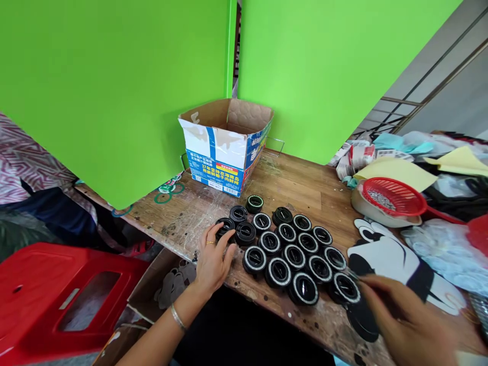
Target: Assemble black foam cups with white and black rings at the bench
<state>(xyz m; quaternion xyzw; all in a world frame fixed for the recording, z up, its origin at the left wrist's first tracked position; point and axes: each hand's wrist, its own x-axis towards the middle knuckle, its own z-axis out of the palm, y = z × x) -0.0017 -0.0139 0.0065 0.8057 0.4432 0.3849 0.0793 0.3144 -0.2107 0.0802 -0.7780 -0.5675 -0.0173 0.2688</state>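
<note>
Several round black pieces with white rims (293, 254) lie in rows on a worn wooden table (297, 183). My left hand (213, 259) rests at the left end of the group, its spread fingers touching a black round piece (225, 226). My right hand (404, 317) is at the lower right, motion-blurred, with its fingers drawn together over a black disc (361, 323) near the table's front edge. What it grips, if anything, is hidden.
An open cardboard box (224, 147) stands at the back of the table before green panels. A red basket (394, 195) in a pale bowl, black-and-white foam shapes (389, 254), plastic bags and papers crowd the right side. A red plastic stool (64, 300) stands at the lower left.
</note>
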